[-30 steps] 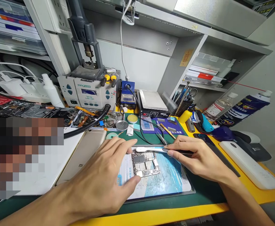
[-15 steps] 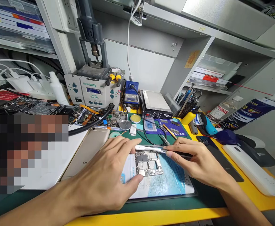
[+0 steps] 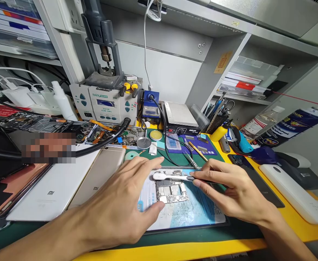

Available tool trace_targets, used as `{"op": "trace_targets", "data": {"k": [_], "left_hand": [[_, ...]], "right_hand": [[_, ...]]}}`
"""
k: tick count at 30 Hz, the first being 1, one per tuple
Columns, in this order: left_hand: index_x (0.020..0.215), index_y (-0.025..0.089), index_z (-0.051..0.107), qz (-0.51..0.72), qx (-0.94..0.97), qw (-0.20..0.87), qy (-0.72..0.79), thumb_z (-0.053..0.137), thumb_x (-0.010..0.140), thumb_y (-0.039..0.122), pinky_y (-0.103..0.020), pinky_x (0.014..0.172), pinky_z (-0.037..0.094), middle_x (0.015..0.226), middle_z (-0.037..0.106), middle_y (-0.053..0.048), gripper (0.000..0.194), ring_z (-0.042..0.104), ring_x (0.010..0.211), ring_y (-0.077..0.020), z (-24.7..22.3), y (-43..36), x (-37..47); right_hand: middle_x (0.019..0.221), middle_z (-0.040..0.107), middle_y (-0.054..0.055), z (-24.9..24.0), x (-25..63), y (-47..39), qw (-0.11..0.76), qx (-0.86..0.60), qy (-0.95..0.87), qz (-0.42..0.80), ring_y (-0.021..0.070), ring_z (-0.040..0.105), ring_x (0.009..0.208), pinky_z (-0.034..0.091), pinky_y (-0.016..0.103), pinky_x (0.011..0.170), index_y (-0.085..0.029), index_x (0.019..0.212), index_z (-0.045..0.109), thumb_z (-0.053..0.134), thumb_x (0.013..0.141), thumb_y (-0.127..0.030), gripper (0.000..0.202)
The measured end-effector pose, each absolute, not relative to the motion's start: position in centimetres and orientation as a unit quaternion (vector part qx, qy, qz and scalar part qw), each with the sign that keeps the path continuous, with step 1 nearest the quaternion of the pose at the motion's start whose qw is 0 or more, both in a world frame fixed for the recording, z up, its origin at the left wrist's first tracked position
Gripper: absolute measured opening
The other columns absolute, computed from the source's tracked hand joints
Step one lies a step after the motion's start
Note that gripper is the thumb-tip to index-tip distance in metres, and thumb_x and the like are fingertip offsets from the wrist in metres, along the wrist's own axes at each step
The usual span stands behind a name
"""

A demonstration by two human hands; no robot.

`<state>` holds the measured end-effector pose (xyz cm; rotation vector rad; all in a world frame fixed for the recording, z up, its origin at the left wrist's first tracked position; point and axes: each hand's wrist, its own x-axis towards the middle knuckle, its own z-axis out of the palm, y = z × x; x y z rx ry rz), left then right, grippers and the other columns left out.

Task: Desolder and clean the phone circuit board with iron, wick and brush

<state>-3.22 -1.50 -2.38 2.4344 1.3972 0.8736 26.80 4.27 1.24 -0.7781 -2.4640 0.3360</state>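
A phone circuit board [image 3: 172, 191] lies flat on a blue-and-white sheet [image 3: 199, 214] in the middle of the bench. My right hand [image 3: 228, 188] pinches the dark grip of a white toothbrush [image 3: 175, 177] between thumb and fingers. The brush head is over the board's upper left part; its bristles are hidden underneath. To the left of the board, my left hand [image 3: 126, 199] is spread, thumb at the lower left corner and fingers toward the upper left. Its fingertips are close to the board's edge, but I cannot tell how firmly they touch.
Phone back covers [image 3: 50, 181] lie on the left, below a tray of loose parts [image 3: 131, 137]. A hot-air station [image 3: 104, 103] and a heating plate [image 3: 179, 116] stand behind. Tweezers [image 3: 191, 161] lie beyond the board. A black hose [image 3: 101, 145] crosses the left side.
The toothbrush head has moved toward me and slightly left, from the board's far edge onto its upper part. My left hand has stayed almost in place; the view has shifted slightly.
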Motion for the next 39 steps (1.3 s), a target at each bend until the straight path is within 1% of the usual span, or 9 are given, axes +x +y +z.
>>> {"op": "trace_targets", "data": {"k": [6,10,14,16,22,26,32,36,39], "left_hand": [[0.159,0.029,0.041,0.292,0.826,0.103,0.471,0.071,0.096,0.038,-0.046,0.113,0.057,0.142,0.069,-0.005,0.071,0.066,0.133,-0.0264,-2.4,-1.6,-3.3],[0.156,0.025,0.048,0.286,0.832,0.085,0.468,0.072,0.096,0.037,-0.047,0.111,0.057,0.140,0.070,-0.008,0.066,0.067,0.130,-0.0283,-2.3,-1.6,-3.5],[0.154,0.021,0.051,0.279,0.840,0.073,0.460,0.073,0.096,0.040,-0.049,0.110,0.056,0.138,0.071,-0.011,0.065,0.068,0.128,-0.0300,-2.1,-1.6,-3.6],[0.154,0.022,0.052,0.277,0.847,0.063,0.450,0.072,0.098,0.040,-0.048,0.112,0.053,0.138,0.071,-0.010,0.062,0.067,0.128,-0.0293,-2.1,-1.5,-3.7],[0.157,0.027,0.048,0.302,0.842,0.049,0.445,0.067,0.102,0.041,-0.046,0.121,0.042,0.141,0.067,-0.007,0.060,0.062,0.133,-0.0269,-2.9,-1.3,-3.7],[0.157,0.027,0.048,0.297,0.845,0.049,0.443,0.067,0.102,0.040,-0.047,0.126,0.036,0.141,0.067,-0.006,0.060,0.062,0.133,-0.0267,-3.0,-1.4,-3.8],[0.156,0.027,0.047,0.281,0.853,0.046,0.438,0.066,0.101,0.038,-0.049,0.120,0.042,0.138,0.069,-0.007,0.059,0.064,0.130,-0.0282,-2.5,-1.4,-3.8],[0.157,0.029,0.046,0.278,0.853,0.048,0.440,0.067,0.101,0.037,-0.052,0.121,0.042,0.138,0.069,-0.007,0.060,0.065,0.129,-0.0291,-2.3,-1.4,-3.7],[0.157,0.030,0.046,0.280,0.851,0.052,0.442,0.067,0.100,0.037,-0.050,0.121,0.042,0.138,0.069,-0.006,0.061,0.064,0.129,-0.0282,-2.4,-1.3,-3.8]], "right_hand": [[0.081,0.070,0.006,1.8,26.9,3.8,0.256,-0.280,-0.913,0.149,0.0162,0.065,0.069,0.052,0.029,0.061,-0.015,0.108,0.087,0.070,0.102,-0.014,0.017],[0.081,0.071,0.006,2.2,27.1,3.5,0.230,-0.284,-0.914,0.176,0.0169,0.065,0.069,0.051,0.030,0.063,-0.016,0.106,0.086,0.069,0.103,-0.015,0.017],[0.083,0.074,0.007,2.5,27.2,3.3,0.201,-0.287,-0.912,0.211,0.0186,0.067,0.071,0.050,0.031,0.063,-0.019,0.097,0.085,0.068,0.105,-0.019,0.019],[0.083,0.074,0.007,2.6,27.4,3.2,0.190,-0.297,-0.910,0.218,0.0182,0.067,0.070,0.048,0.031,0.061,-0.019,0.094,0.085,0.068,0.106,-0.021,0.021],[0.081,0.074,0.005,2.7,28.2,3.3,0.186,-0.312,-0.899,0.245,0.0159,0.067,0.068,0.049,0.028,0.059,-0.020,0.110,0.089,0.072,0.106,-0.025,0.018],[0.076,0.071,0.003,3.1,29.0,3.7,0.158,-0.322,-0.892,0.276,0.0127,0.063,0.063,0.047,0.024,0.057,-0.021,0.105,0.091,0.075,0.106,-0.030,0.019],[0.072,0.070,0.003,3.7,29.8,4.0,0.147,-0.333,-0.892,0.269,0.0132,0.063,0.061,0.045,0.024,0.053,-0.022,0.100,0.092,0.077,0.104,-0.030,0.017],[0.073,0.070,0.003,3.8,30.3,4.0,0.141,-0.349,-0.888,0.265,0.0139,0.063,0.059,0.045,0.026,0.051,-0.024,0.096,0.091,0.077,0.103,-0.032,0.018],[0.075,0.072,0.004,3.9,30.9,4.1,0.133,-0.357,-0.886,0.266,0.0149,0.064,0.058,0.047,0.027,0.051,-0.025,0.095,0.091,0.077,0.103,-0.034,0.018]]}}
